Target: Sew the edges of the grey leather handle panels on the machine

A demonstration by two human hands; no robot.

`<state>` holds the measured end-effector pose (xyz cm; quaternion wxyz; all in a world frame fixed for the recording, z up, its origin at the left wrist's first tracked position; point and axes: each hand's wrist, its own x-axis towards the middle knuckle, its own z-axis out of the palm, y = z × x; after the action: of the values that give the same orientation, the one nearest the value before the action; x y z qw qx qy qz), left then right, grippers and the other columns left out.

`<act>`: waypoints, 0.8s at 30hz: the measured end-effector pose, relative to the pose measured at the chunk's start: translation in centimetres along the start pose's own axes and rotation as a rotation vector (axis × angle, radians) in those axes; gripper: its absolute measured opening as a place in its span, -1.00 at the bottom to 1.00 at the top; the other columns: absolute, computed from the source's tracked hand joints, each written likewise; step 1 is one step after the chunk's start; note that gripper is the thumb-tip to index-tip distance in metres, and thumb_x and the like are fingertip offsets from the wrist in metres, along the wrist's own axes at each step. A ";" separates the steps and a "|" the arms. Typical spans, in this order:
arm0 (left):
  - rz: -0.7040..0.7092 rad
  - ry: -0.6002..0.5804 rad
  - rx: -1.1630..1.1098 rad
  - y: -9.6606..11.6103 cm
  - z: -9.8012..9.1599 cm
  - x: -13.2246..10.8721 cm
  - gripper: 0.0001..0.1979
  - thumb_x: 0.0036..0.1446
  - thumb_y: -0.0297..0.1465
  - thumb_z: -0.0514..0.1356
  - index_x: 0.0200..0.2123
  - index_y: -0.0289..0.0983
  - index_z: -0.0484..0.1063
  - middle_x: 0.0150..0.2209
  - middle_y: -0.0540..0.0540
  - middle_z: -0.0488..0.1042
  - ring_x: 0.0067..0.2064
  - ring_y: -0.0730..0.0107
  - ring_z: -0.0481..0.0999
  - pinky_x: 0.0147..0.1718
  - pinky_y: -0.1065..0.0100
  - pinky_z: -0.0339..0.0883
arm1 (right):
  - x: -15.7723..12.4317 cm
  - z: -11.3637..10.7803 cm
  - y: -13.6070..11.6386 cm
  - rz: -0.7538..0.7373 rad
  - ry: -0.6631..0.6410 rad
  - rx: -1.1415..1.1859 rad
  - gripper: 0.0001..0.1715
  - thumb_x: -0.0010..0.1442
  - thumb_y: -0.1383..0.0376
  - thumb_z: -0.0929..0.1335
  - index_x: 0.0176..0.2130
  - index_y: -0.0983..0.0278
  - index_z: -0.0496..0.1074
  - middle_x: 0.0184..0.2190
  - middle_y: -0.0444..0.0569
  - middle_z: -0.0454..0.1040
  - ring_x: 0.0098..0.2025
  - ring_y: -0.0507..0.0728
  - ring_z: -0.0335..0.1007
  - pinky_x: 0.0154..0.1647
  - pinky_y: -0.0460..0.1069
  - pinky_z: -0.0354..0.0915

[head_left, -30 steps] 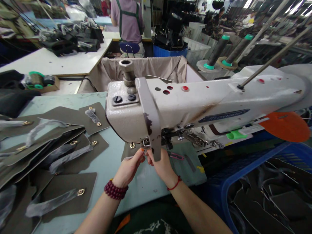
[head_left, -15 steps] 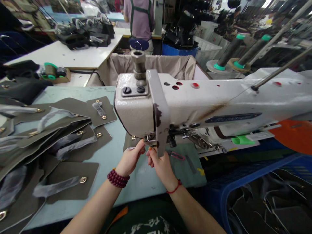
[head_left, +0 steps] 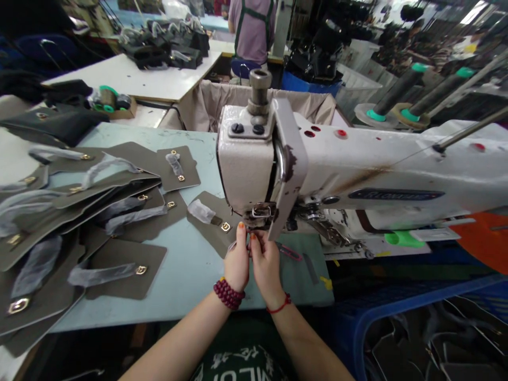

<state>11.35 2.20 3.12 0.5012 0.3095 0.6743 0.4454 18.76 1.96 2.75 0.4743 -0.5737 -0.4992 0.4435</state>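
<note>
My left hand (head_left: 238, 262), with dark red beads on its wrist, pinches the near edge of a grey-brown panel (head_left: 210, 228) below the head of a white sewing machine (head_left: 246, 172). That panel carries a plastic-wrapped strap (head_left: 202, 210) and a gold buckle (head_left: 225, 227). Close beside it, my right hand (head_left: 266, 264), with a red string on its wrist, has thumb and fingers pressed together under the needle area. What sits between the right fingertips is too small and hidden to name.
More grey-brown panels (head_left: 123, 270) with wrapped straps overlap on the light blue table (head_left: 174, 296) at left. Pink-handled snips (head_left: 289, 251) lie right of my hands. A blue basket (head_left: 357, 328) of panels stands lower right. A person (head_left: 253, 32) sits beyond the machine.
The view has shifted, so the machine appears further right. The panel has turned and come out left of the machine head, showing its strap. My left hand has moved closer to my right.
</note>
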 end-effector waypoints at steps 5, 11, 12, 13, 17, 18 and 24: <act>0.145 0.155 -0.036 -5.4 -3.9 -1.9 -0.51 0.23 -0.03 -0.03 0.02 -0.25 0.33 -0.04 -0.21 0.43 -0.05 0.18 0.42 -0.14 0.29 0.30 | 0.1 1.2 -0.4 0.076 -0.004 0.019 -0.57 0.30 0.06 0.20 -0.43 0.29 0.35 -0.51 -0.06 0.39 -0.46 0.04 0.29 -0.44 -0.10 0.19; 0.897 -0.088 0.565 -2.6 -11.5 6.8 -0.52 0.25 -0.14 -0.03 0.13 -0.27 0.25 0.16 -0.29 0.25 0.22 0.00 0.17 0.18 0.00 0.00 | 1.8 3.7 -1.2 0.126 0.001 0.056 -0.46 0.24 0.02 0.19 -0.62 0.28 0.08 -0.66 -0.17 0.10 -0.56 -0.03 0.02 -0.55 -0.12 -0.01; 1.002 -0.253 0.673 -1.0 -11.7 8.9 -0.48 0.23 -0.11 -0.04 0.14 -0.29 0.24 0.17 -0.32 0.26 0.22 -0.05 0.17 0.17 -0.05 0.01 | 2.0 4.0 -1.2 0.121 0.011 0.036 -0.46 0.23 0.04 0.19 -0.63 0.28 0.07 -0.66 -0.17 0.09 -0.56 -0.04 0.00 -0.56 -0.12 -0.04; 1.073 -0.409 0.766 0.7 -11.6 10.6 -0.47 0.20 -0.09 -0.02 0.12 -0.29 0.27 0.14 -0.32 0.31 0.20 -0.09 0.21 0.15 -0.05 0.06 | 2.2 4.1 -1.1 0.120 0.018 0.024 -0.47 0.23 0.05 0.20 -0.63 0.28 0.07 -0.67 -0.17 0.08 -0.56 -0.04 -0.01 -0.56 -0.12 -0.06; 1.184 -0.796 0.986 6.2 -10.0 13.0 -0.55 0.11 -0.08 0.12 -0.02 -0.21 0.44 -0.04 -0.21 0.45 0.03 0.02 0.39 0.04 0.11 0.24 | 2.3 3.7 0.0 0.150 -0.056 0.116 -0.49 0.22 0.03 0.20 -0.60 0.28 0.10 -0.65 -0.18 0.11 -0.56 -0.04 -0.01 -0.57 -0.13 -0.03; 1.191 -0.828 1.016 7.1 -9.8 12.7 -0.57 0.11 -0.09 0.13 -0.04 -0.18 0.45 -0.06 -0.18 0.45 -0.01 0.07 0.41 0.02 0.14 0.26 | 2.3 3.5 0.4 0.164 -0.082 0.151 -0.50 0.21 0.02 0.21 -0.59 0.28 0.12 -0.64 -0.18 0.13 -0.56 -0.04 0.00 -0.57 -0.13 -0.02; 1.240 -0.701 1.216 8.5 -9.7 9.3 -0.58 0.12 -0.06 0.13 -0.06 -0.17 0.48 -0.12 -0.21 0.42 -0.07 0.06 0.40 -0.04 0.07 0.27 | 2.3 2.7 1.2 0.207 -0.139 0.220 -0.51 0.21 0.01 0.22 -0.56 0.29 0.20 -0.64 -0.17 0.16 -0.56 -0.03 0.05 -0.57 -0.13 0.02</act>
<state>-1.02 10.93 8.16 0.1009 0.9394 0.3163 0.0853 16.55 4.41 1.11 0.4505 -0.5347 -0.4175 0.5804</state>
